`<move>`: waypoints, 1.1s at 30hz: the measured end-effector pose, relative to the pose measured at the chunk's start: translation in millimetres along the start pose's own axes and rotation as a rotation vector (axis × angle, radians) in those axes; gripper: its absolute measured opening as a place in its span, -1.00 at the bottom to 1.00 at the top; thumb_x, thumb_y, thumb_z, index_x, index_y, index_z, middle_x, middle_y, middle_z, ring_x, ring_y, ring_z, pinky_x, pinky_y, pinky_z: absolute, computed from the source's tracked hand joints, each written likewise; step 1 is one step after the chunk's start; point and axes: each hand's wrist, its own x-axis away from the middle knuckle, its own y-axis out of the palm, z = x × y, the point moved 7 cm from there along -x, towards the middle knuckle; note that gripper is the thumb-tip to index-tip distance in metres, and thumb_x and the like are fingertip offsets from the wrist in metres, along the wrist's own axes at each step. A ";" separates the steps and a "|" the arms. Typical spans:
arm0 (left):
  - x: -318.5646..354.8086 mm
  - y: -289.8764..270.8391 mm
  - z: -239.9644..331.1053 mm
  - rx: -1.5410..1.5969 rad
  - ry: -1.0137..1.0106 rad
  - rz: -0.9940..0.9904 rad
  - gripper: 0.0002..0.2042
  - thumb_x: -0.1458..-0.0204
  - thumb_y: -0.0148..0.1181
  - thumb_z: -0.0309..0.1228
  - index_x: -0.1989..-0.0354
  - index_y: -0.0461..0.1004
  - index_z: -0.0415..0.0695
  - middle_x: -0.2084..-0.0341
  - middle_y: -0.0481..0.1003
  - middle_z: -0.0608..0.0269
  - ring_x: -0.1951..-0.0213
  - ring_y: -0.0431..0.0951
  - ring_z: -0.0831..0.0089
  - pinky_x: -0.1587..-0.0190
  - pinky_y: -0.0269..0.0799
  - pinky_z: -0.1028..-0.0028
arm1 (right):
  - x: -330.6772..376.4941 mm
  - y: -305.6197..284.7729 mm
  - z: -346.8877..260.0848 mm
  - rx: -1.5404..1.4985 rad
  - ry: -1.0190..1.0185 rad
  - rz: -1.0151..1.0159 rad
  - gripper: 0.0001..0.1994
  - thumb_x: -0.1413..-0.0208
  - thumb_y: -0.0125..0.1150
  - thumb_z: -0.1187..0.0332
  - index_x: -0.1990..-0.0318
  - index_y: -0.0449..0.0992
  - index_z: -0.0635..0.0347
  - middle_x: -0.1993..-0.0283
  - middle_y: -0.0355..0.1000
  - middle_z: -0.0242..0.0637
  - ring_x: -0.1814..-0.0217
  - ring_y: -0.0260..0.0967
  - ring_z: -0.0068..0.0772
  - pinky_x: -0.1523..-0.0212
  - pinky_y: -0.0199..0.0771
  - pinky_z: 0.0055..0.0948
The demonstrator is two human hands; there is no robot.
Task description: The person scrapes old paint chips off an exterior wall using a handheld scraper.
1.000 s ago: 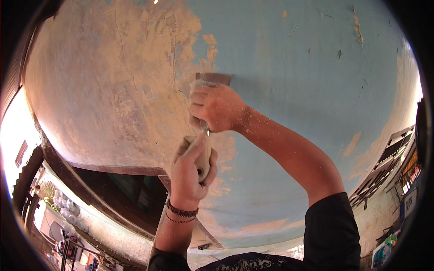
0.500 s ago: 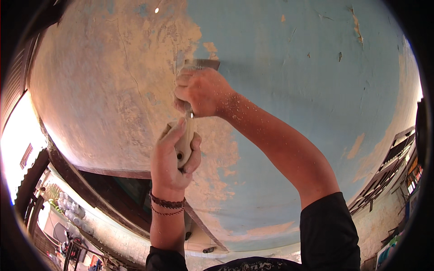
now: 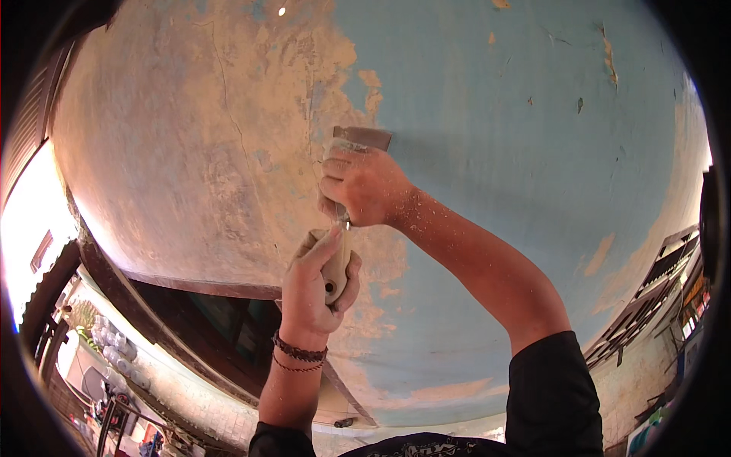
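Observation:
Both my hands grip one paint scraper (image 3: 364, 137), its wide metal blade up against the wall. My left hand (image 3: 311, 286) is wrapped round the pale handle, whose lower end with a hole shows between thumb and fingers. Higher up, my right hand (image 3: 365, 183) is closed over the neck and the base of the blade, hiding most of that part. Dust and small flakes cling to my right wrist. The wall (image 3: 502, 221) keeps blue paint on the right; bare, tan plaster (image 3: 175, 152) covers the left. The blade lies near the ragged border between them.
Below the wall at lower left is a dark-framed window or door opening (image 3: 221, 324). Several clear plastic bottles or jugs (image 3: 114, 346) are stacked at far left. Wooden slats (image 3: 647, 297) lean at the right. Thin cracks and chips mark the wall.
Both hands and the scraper now appear lower and farther right, and the blade has come down along the wall. The view itself has shifted slightly. The grip is unchanged.

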 end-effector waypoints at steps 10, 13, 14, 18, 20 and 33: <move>14.3 -18.1 -26.4 0.021 -0.059 0.049 -0.87 -0.17 0.08 -0.32 0.27 0.29 -0.06 0.59 0.39 0.13 0.81 0.23 0.53 0.83 0.01 0.64 | 23.7 12.1 -14.1 0.013 0.055 -0.134 -0.84 0.29 0.26 0.34 0.63 0.36 0.09 0.54 0.29 -0.38 0.35 0.36 -0.33 0.47 0.42 -0.32; 12.9 -8.7 -19.0 0.046 -0.036 0.020 -0.87 -0.16 0.10 -0.35 0.32 0.29 -0.07 0.62 0.39 0.15 0.82 0.22 0.54 0.83 0.01 0.64 | 21.6 10.0 -9.0 0.031 0.079 -0.155 -0.78 0.15 0.21 0.22 0.62 0.43 0.15 0.49 0.35 -0.33 0.30 0.38 -0.29 0.35 0.45 -0.28; 12.3 -6.5 -9.9 0.042 -0.038 0.028 -0.87 -0.16 0.10 -0.35 0.32 0.29 -0.07 0.62 0.39 0.15 0.82 0.22 0.54 0.83 0.01 0.64 | 3.5 8.3 -2.1 -0.020 0.110 -0.162 -0.82 0.23 0.23 0.29 0.64 0.39 0.14 0.53 0.31 -0.34 0.35 0.36 -0.30 0.43 0.42 -0.29; 10.2 -8.4 2.5 0.017 0.072 -0.110 -0.86 -0.16 0.09 -0.33 0.34 0.29 -0.08 0.63 0.38 0.15 0.84 0.18 0.55 0.84 -0.01 0.64 | -5.8 14.1 -3.8 -0.043 0.102 -0.108 -0.82 0.31 0.26 0.36 0.67 0.35 0.15 0.56 0.26 -0.35 0.42 0.32 -0.30 0.51 0.36 -0.30; 12.9 -22.8 -20.1 0.031 0.019 0.025 -0.86 -0.18 0.06 -0.32 0.33 0.30 -0.09 0.63 0.39 0.14 0.84 0.19 0.55 0.84 -0.02 0.64 | 6.6 18.8 -12.5 -0.074 0.047 -0.079 -0.81 0.30 0.26 0.35 0.67 0.34 0.15 0.56 0.26 -0.35 0.42 0.33 -0.30 0.50 0.37 -0.31; 7.9 -15.1 9.5 -0.005 0.076 0.041 -0.85 -0.15 0.08 -0.31 0.28 0.29 -0.09 0.59 0.41 0.12 0.80 0.24 0.54 0.82 0.00 0.65 | -10.9 25.5 -0.5 0.009 0.009 -0.112 -0.81 0.24 0.25 0.29 0.64 0.37 0.15 0.52 0.30 -0.36 0.35 0.34 -0.30 0.45 0.41 -0.30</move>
